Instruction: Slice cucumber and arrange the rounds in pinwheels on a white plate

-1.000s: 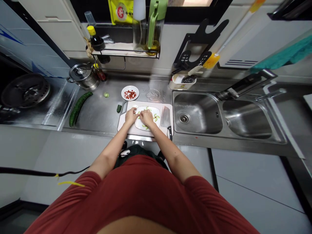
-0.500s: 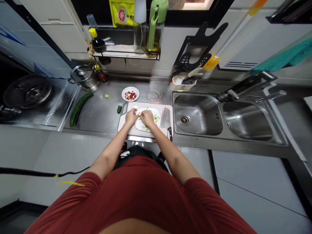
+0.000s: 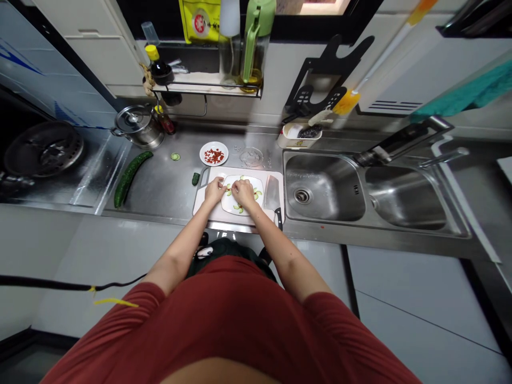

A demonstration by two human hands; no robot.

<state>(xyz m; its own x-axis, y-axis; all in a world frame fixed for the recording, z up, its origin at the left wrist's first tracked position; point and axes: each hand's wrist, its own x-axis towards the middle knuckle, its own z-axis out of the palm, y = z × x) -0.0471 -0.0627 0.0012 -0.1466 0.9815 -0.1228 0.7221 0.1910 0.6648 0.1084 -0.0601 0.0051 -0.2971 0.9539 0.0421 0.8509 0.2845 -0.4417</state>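
Observation:
A white squarish plate point(image 3: 252, 209) lies on a pale cutting board point(image 3: 212, 214), with small green-edged cucumber slices point(image 3: 239, 208) set in groups around it. My left hand point(image 3: 215, 191) is at the plate's left edge, fingers bent and closed, next to a cucumber group with a reddish bit on it. Above the middle of the plate is my right hand point(image 3: 244, 192), its fingertips pinched and pointing left. Whatever either hand grips is too small to make out. A cleaver point(image 3: 272, 193) rests on the board's right side, its black handle toward me.
Behind the board stand a small white plate point(image 3: 224, 151) of chopped red pieces and a clear dish point(image 3: 252, 157). A cucumber end point(image 3: 196, 178), cucumber slices point(image 3: 175, 157) and a whole cucumber point(image 3: 128, 178) lie left. A double sink point(image 3: 326, 210) is at right, a steel pot point(image 3: 138, 128) at back left.
My right hand has shifted slightly right, away from the left hand, uncovering the cucumber group with the reddish bit between them. The left hand has barely moved.

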